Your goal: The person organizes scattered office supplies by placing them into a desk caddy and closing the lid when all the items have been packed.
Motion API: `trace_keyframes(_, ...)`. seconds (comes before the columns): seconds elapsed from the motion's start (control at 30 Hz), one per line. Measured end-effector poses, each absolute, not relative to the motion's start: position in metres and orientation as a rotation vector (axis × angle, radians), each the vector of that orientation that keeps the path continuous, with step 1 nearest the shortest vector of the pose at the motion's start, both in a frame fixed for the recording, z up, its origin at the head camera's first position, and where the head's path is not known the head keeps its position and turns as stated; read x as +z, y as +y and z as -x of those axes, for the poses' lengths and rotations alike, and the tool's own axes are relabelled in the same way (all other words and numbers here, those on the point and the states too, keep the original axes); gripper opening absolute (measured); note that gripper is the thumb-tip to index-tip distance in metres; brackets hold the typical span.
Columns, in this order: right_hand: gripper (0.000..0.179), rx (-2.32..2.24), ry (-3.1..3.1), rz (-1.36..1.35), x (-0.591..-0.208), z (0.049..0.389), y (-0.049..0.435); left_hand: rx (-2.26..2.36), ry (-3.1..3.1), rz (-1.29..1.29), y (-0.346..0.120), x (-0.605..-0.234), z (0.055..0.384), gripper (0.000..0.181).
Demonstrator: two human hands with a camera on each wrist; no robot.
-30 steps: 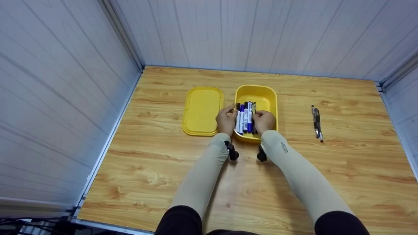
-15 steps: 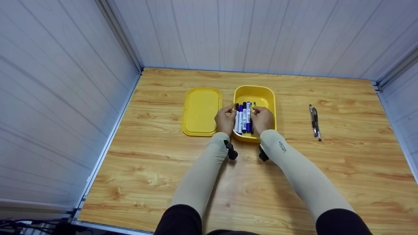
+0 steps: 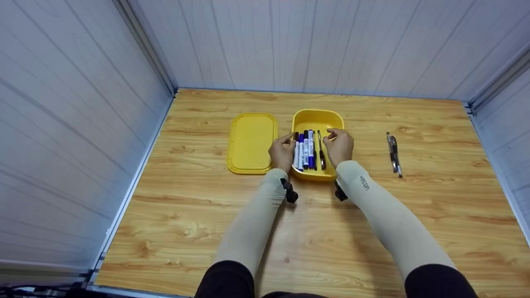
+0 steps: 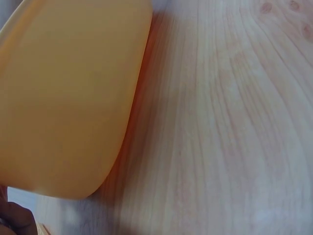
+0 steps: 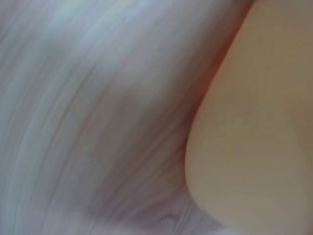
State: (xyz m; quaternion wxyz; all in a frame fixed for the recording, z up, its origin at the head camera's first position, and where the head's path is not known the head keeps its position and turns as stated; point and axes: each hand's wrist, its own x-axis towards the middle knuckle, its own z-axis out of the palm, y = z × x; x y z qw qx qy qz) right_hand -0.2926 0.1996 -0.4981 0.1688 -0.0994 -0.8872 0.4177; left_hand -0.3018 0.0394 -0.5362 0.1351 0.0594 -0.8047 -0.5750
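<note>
A yellow plastic box (image 3: 316, 176) stands on the wood-grain table. White-barrelled markers (image 3: 306, 151) with black and blue caps lie side by side along its left part. Right of them is a slim dark pen (image 3: 315, 155), then a black pen (image 3: 321, 155) lying a little apart. My left hand (image 3: 281, 152) grips the box's left rim. Over the box's right side, my right hand (image 3: 340, 147) has bent, relaxed fingers with nothing between them. Both wrist views show mainly the box's outer wall (image 4: 73, 98), with part of a hand (image 4: 17, 215) at the left one's lower corner.
A yellow lid (image 3: 252, 142) lies flat left of the box. Two more pens, one clear-barrelled (image 3: 390, 149) and one black-capped (image 3: 395, 155), lie together on the table to the right. White panels (image 3: 265, 45) enclose the table at the back and sides.
My right hand has let go of the black pen beside the markers and moved right, toward the box's right rim. The left hand has stayed at the left rim.
</note>
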Motion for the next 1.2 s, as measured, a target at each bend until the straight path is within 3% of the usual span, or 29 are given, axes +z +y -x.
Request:
trace_keyframes(0.5,0.022,1.168,-2.479,0.342,-0.502,0.295,0.232,-1.693,-2.339,-0.174,0.042,-0.536,0.3,0.03)
trace_keyframes(1.2,0.032,1.089,-2.529,0.594,-0.497,0.279,0.326,-1.71,-2.325,-0.209,0.046,-0.542,0.305,0.028)
